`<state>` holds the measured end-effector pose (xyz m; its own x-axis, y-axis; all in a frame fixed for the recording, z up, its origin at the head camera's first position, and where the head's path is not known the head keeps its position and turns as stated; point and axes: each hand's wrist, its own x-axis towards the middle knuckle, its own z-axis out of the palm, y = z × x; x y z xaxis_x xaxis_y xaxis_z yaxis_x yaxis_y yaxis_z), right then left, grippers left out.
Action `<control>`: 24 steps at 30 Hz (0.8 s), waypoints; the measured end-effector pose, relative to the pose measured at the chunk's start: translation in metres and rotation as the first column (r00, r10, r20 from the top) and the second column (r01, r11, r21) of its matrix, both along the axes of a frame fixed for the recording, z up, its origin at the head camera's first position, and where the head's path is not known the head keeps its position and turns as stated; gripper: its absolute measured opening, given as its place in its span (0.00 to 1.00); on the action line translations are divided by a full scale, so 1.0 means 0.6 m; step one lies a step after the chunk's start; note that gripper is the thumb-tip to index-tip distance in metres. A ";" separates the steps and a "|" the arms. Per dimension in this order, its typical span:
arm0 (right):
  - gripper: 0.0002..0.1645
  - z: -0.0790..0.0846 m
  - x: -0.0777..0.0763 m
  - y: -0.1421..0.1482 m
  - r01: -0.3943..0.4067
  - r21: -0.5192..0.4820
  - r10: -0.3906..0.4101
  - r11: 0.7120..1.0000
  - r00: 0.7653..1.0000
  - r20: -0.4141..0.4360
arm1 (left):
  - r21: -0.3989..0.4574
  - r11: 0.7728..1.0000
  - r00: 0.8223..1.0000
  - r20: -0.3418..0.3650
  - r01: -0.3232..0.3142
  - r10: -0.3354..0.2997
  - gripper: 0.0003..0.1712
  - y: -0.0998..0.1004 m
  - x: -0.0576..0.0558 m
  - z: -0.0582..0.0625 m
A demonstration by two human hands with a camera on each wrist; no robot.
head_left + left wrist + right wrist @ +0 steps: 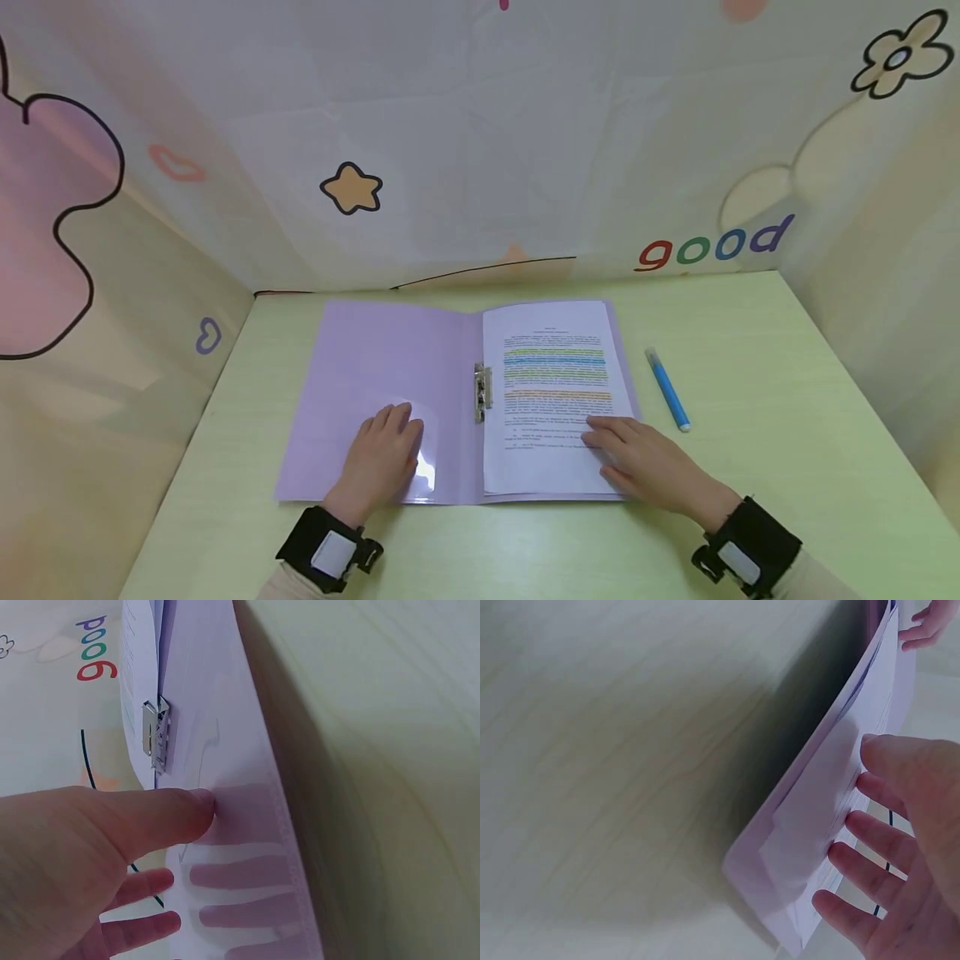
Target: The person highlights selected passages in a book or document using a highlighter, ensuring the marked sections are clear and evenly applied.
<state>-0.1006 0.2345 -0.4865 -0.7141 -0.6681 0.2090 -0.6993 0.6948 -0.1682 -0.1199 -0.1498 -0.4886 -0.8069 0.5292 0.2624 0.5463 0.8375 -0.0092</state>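
A purple folder [390, 358] lies spread on the table, its metal clip [482, 392] at the spine. On its right half are printed sheets [547, 467] with lines highlighted in yellow, blue and orange. My left hand [382, 454] rests on the bare left cover, holding nothing; the left wrist view shows its thumb [187, 814] against the glossy plastic. With fingers extended, my right hand [645, 462] touches the lower right part of the top sheet. In the right wrist view those fingertips [840, 855] meet the page near its edge.
To the right of the folder lies a blue marker [667, 389] with a grey cap. The light green table [750, 500] is bounded by a printed backdrop [487, 167] behind and at both sides. Black cuffs with small cameras sit on both wrists.
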 end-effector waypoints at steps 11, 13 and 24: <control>0.27 0.004 -0.023 -0.069 -0.029 0.003 0.029 1.000 0.999 0.043 | 0.004 1.000 0.989 0.149 0.019 -0.020 0.18 0.026 -0.003 0.008; 0.27 0.004 -0.026 -0.084 -0.046 0.021 0.045 0.999 0.998 0.048 | -0.003 1.000 0.985 0.175 0.008 -0.008 0.18 0.031 -0.003 0.008; 0.34 -0.001 -0.032 -0.143 -0.072 0.102 0.064 0.992 0.995 0.074 | -0.021 0.999 0.967 0.249 -0.047 0.050 0.20 0.044 -0.001 0.004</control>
